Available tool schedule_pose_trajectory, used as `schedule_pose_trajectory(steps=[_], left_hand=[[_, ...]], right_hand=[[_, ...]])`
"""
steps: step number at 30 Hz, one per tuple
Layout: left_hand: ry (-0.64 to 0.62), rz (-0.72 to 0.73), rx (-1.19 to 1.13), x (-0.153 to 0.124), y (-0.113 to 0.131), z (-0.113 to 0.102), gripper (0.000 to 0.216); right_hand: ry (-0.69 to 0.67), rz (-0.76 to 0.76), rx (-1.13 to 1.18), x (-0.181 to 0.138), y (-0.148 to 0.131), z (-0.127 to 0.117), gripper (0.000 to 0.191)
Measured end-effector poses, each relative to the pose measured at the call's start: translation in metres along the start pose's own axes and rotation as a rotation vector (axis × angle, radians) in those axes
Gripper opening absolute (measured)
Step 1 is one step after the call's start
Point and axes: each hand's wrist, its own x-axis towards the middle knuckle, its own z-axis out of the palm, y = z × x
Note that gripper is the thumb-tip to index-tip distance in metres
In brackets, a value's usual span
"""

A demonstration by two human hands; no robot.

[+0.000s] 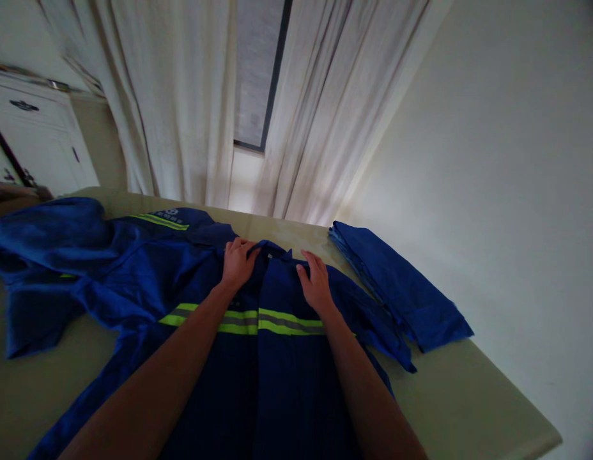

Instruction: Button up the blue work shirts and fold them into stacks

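Observation:
A dark blue work jacket [296, 377] with yellow-green and grey reflective bands lies spread front side up on the table, its collar towards the far edge. At the left side of the collar [276, 248], my left hand [238, 263] has its fingers curled on the cloth, pinching it near the thumb. My right hand [316, 281] rests over the right shoulder of the jacket, thumb and fingers apart, with nothing visibly held. Both forearms cover parts of the jacket front and its bands.
More blue garments [147, 255] with a reflective strip lie heaped at the left. A folded blue garment [402, 281] lies at the right by the wall. The pale table [498, 402] ends near the curtains [181, 102]; a white cabinet [42, 128] stands far left.

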Motion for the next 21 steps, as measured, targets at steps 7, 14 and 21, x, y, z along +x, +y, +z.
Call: schedule_pose_trajectory(steps=[7, 14, 21], left_hand=[[-0.067, -0.213, -0.237, 0.006, -0.014, 0.003, 0.031], [-0.098, -0.205, -0.253, 0.007, -0.015, 0.007, 0.028], [-0.139, -0.114, -0.242, 0.006, -0.019, 0.007, 0.028]], right_hand=[[-0.374, 0.204, -0.042, 0.05, -0.004, 0.03, 0.051], [-0.586, 0.056, 0.009, 0.054, 0.007, 0.008, 0.029], [-0.56, 0.293, 0.035, 0.064, 0.0, -0.018, 0.064]])
